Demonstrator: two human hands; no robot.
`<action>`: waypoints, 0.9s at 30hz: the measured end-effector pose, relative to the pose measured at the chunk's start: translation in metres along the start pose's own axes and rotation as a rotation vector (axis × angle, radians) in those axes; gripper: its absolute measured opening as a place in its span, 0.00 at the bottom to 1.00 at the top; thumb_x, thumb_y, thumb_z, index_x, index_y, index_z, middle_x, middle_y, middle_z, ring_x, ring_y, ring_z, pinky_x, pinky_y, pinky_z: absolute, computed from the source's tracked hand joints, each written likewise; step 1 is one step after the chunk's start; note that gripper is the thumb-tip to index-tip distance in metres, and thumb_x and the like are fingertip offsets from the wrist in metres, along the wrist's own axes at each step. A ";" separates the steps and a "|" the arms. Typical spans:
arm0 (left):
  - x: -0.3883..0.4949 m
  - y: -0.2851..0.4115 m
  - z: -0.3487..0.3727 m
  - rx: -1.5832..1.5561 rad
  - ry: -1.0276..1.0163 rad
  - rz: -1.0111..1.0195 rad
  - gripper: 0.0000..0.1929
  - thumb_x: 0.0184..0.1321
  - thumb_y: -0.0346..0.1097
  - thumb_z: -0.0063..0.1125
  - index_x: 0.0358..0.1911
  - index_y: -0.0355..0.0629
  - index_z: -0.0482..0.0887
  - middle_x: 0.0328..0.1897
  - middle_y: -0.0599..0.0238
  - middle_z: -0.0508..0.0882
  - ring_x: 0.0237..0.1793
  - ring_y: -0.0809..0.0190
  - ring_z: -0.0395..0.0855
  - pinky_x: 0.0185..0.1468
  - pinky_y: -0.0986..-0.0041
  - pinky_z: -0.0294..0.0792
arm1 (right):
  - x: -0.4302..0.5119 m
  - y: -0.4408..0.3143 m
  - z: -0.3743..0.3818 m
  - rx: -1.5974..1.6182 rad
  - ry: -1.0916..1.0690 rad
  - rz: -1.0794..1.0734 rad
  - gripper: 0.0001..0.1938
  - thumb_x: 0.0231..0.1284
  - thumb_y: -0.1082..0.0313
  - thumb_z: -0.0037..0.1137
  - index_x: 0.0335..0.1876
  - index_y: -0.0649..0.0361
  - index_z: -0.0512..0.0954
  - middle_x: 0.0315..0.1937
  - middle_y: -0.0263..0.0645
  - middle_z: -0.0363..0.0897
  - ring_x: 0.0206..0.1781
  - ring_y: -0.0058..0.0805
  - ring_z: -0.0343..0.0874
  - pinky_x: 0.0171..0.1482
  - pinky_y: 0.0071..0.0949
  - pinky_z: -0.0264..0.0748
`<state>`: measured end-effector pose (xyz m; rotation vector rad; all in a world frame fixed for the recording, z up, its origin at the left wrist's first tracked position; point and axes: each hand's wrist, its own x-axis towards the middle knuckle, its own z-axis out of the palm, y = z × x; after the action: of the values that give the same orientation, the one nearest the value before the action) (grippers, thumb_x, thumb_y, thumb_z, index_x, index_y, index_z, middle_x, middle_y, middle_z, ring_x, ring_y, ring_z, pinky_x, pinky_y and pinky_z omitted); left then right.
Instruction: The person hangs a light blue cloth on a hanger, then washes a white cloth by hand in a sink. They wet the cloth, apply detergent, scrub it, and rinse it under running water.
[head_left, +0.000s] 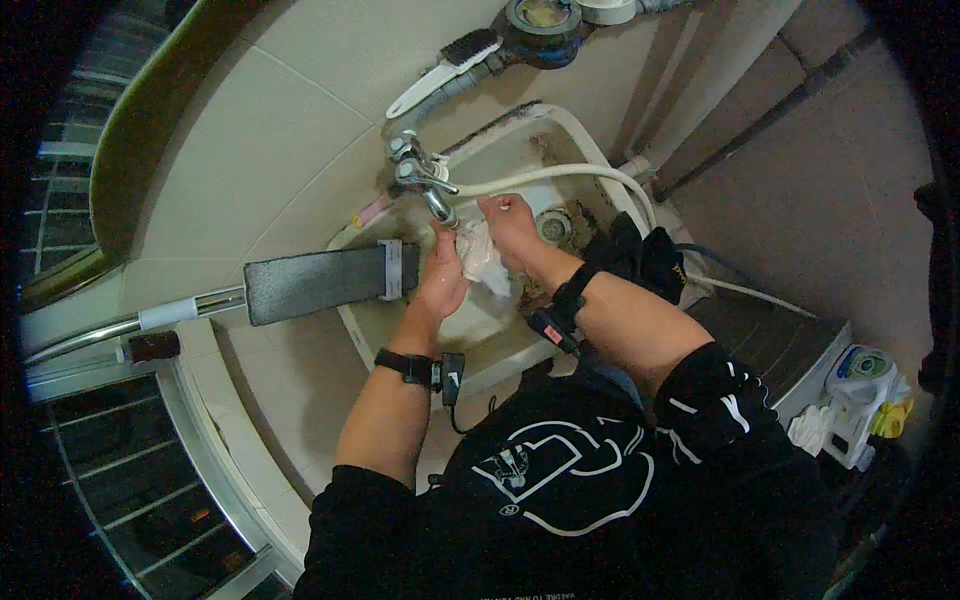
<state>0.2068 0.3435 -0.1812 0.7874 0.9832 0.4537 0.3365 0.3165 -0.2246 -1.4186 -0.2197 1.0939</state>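
My left hand (441, 276) is just below the spout of a chrome tap (424, 176), gripping one side of a wet, thin white cloth (481, 255). On the other side, my right hand (513, 231) has its fingers curled at the cloth's upper edge. The cloth hangs crumpled between both hands, over the basin of a stained white utility sink (480, 360). The sink's drain strainer (554, 225) shows to the right of my right hand. Whether water is running cannot be made out.
A flat mop head (322, 282) juts over the sink's left rim. Dark cloth (652, 255) drapes the right rim. From the tap, a white hose (555, 172) crosses the basin. A scrub brush (442, 73) rests on wall pipework. A detergent bottle (859, 390) stands at right.
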 end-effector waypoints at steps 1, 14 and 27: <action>-0.004 0.002 -0.003 -0.006 -0.047 -0.026 0.27 0.72 0.59 0.45 0.52 0.37 0.73 0.46 0.58 0.81 0.46 0.57 0.81 0.51 0.62 0.74 | 0.001 -0.001 -0.001 -0.035 -0.058 0.062 0.22 0.63 0.52 0.62 0.49 0.62 0.71 0.34 0.36 0.76 0.35 0.24 0.73 0.36 0.29 0.74; -0.020 0.021 -0.011 -0.182 -0.176 -0.064 0.21 0.72 0.45 0.50 0.59 0.36 0.72 0.59 0.56 0.80 0.60 0.55 0.77 0.65 0.61 0.68 | -0.016 0.024 -0.058 -0.177 -0.234 0.373 0.33 0.68 0.33 0.42 0.61 0.55 0.68 0.56 0.38 0.72 0.56 0.35 0.71 0.60 0.47 0.68; -0.044 0.023 -0.023 -0.390 -0.144 0.013 0.23 0.74 0.42 0.43 0.68 0.38 0.63 0.71 0.51 0.69 0.72 0.47 0.65 0.76 0.47 0.54 | 0.003 0.025 -0.031 0.058 -0.134 0.332 0.26 0.70 0.40 0.49 0.51 0.61 0.73 0.41 0.38 0.79 0.40 0.29 0.78 0.40 0.32 0.75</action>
<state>0.1655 0.3376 -0.1464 0.4667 0.7249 0.5711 0.3486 0.2921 -0.2541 -1.3600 -0.0473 1.4581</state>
